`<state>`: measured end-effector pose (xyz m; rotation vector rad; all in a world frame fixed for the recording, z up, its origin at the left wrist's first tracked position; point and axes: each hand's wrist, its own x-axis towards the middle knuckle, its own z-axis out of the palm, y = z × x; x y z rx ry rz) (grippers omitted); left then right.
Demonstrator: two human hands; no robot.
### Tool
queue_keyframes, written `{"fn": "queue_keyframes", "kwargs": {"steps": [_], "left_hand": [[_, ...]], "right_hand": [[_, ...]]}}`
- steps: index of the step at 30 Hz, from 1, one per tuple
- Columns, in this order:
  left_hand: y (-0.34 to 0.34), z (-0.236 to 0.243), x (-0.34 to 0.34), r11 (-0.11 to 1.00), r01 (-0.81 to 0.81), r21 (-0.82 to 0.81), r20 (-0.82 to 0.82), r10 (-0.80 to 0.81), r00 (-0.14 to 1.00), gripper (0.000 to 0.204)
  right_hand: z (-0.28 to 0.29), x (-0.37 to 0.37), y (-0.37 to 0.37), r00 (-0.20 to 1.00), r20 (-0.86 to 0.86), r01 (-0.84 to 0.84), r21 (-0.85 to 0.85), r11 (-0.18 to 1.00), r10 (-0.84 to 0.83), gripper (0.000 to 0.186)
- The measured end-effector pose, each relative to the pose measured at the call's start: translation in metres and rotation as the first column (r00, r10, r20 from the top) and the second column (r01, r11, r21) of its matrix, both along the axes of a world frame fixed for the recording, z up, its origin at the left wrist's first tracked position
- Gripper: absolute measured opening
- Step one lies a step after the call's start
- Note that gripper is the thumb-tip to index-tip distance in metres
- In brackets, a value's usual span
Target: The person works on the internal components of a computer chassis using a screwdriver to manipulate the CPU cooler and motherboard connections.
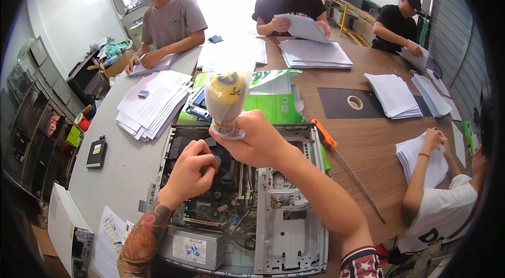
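Note:
My right hand [258, 138] is closed around the gathered neck of a clear plastic bag [227, 104], tied with a band. Inside shows a pale object with a round yellow top; its kind is unclear. Lower and to the left, my left hand [192, 173] is curled with its fingers together above the dark fan area of an opened desktop computer case [292, 215]. Whatever its fingers hold, if anything, is hidden. The case lies flat before me, with a silver power supply [194, 249] at its near left; small blue pieces rest on the label.
A long screwdriver [329, 138] with an orange handle lies right of the case. Green paper packaging [271, 108] sits behind it, paper stacks [152, 102] beyond. A black drive [97, 153] is at left, a tape roll [355, 103] at right. Several people handle papers around the table.

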<state>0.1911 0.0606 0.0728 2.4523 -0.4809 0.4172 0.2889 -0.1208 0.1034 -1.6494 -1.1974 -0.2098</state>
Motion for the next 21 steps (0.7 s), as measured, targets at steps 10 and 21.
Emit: {"fn": "queue_keyframes", "kwargs": {"steps": [10,21], "left_hand": [[0.011,-0.011,0.006,0.974,-0.176,0.144,0.137,0.156,0.978,0.007],[0.014,-0.015,0.005,0.97,-0.182,0.163,0.111,0.165,0.98,0.007]], "right_hand": [[0.009,-0.007,-0.002,0.998,-0.052,-0.042,0.052,0.998,0.045,0.013],[0.01,-0.009,0.001,0.999,-0.036,-0.036,0.058,0.998,0.038,0.012]]}}
